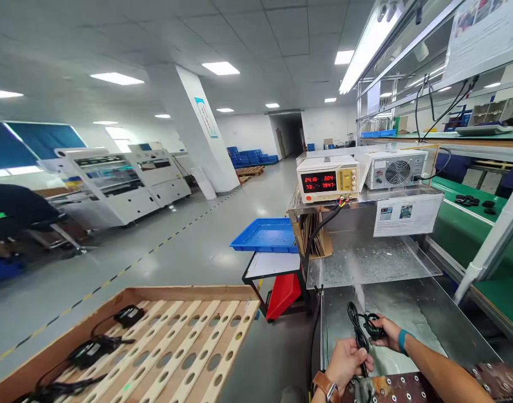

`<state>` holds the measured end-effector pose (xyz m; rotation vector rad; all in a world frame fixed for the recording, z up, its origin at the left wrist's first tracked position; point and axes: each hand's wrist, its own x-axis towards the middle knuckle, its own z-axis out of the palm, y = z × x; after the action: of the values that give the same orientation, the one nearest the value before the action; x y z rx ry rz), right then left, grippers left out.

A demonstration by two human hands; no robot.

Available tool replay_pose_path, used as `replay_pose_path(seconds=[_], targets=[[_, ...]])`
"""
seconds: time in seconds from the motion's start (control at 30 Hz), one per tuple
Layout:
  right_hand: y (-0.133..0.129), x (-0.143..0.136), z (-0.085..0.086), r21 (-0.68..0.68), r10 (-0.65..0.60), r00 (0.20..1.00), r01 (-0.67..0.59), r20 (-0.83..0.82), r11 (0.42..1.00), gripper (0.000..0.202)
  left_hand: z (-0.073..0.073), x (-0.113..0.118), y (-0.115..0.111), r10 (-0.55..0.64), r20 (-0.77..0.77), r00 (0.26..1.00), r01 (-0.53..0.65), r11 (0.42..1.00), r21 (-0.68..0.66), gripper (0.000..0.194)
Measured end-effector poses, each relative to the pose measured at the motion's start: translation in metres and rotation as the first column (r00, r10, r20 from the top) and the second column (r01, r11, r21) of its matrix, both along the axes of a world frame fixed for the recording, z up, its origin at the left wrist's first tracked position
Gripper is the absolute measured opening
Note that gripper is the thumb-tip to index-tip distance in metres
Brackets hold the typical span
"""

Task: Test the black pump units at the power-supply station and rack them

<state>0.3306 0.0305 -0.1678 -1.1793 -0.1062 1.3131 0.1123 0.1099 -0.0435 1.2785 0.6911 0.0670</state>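
Note:
My left hand (345, 359), with a brown watch strap at the wrist, pinches a looped bundle of black cable (354, 319). Part of the cable hangs below the fingers. Just to the right, my right hand (388, 331), wearing a teal wristband, has its fingers closed around a black round device (373, 326). The fingers hide part of that device. Both hands are over a metal work surface (411, 313). Under them at the front edge is a reddish-brown strip with metal studs (403, 387).
To the left stands a wooden rack (197, 313) with round holes, holding black power adapters (90, 351). Ahead, a power supply (328, 179) with red digits sits on a steel shelf above a clear panel (373, 263). A blue tray (264, 235) rests on a small cart. A green conveyor (470, 224) runs at right.

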Motion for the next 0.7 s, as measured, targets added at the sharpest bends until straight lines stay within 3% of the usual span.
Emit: replay_pose_path(seconds=[0.3, 0.43, 0.53, 0.6, 0.63, 0.7], targets=[[-0.001, -0.004, 0.022, -0.056, -0.002, 0.999, 0.005, 0.053, 0.998, 0.022, -0.011, 0.003, -0.009, -0.012, -0.046, 0.999, 0.011, 1.0, -0.022, 0.032], [-0.005, -0.004, 0.035, -0.047, -0.019, 1.0, 0.02, 0.022, 0.999, 0.023, -0.006, 0.031, -0.004, 0.194, 0.061, 0.979, -0.193, 0.981, -0.021, 0.045], [-0.005, -0.003, 0.044, -0.024, -0.034, 0.999, 0.034, -0.003, 0.999, 0.025, 0.008, 0.059, 0.001, 0.164, 0.059, 0.985, -0.171, 0.973, 0.154, 0.029], [-0.004, 0.0, 0.05, 0.04, -0.042, 0.999, 0.043, -0.025, 0.998, 0.027, 0.016, 0.075, 0.003, 0.077, -0.001, 0.997, -0.069, 0.899, 0.432, 0.011], [-0.003, 0.001, 0.053, 0.08, -0.053, 0.998, 0.056, -0.038, 0.995, 0.027, 0.019, 0.081, 0.003, 0.049, -0.032, 0.998, -0.022, 0.821, 0.571, 0.003], [-0.001, 0.003, 0.058, 0.133, -0.081, 0.994, 0.091, -0.074, 0.987, 0.027, 0.022, 0.09, 0.001, 0.014, -0.073, 0.997, 0.047, 0.637, 0.77, 0.01]])
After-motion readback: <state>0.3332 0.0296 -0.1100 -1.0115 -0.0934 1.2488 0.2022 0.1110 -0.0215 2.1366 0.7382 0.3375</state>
